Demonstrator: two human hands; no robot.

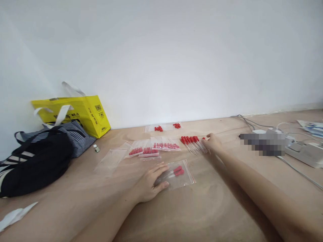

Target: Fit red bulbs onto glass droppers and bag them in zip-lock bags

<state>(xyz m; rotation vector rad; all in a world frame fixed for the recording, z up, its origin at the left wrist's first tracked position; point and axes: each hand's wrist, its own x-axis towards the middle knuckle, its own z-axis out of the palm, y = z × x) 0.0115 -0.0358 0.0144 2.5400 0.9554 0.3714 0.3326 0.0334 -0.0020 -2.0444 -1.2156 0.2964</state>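
My left hand (pixel 152 183) is at the near end of a clear zip-lock bag (pixel 188 179), with thumb and fingers closed about its left edge. In this bag lie two droppers (pixel 178 171) with red rubber bulbs and thin clear stems. Farther off to the right, my right hand (pixel 212 144) is at the end of a row of loose red-bulbed droppers (pixel 191 144). Its fingers are closed at a dropper (pixel 204 138) whose red bulb shows just beside them; part of the grip is hidden.
Several filled bags (pixel 148 151) of red-bulbed droppers lie beyond my left hand, beside flat clear bags (pixel 109 161). Loose red bulbs (pixel 158 128) are near the wall. A small bottle (pixel 96 148), yellow bag (pixel 93 116) and black bag (pixel 47 164) stand left; power strips (pixel 306 153) and cables lie right.
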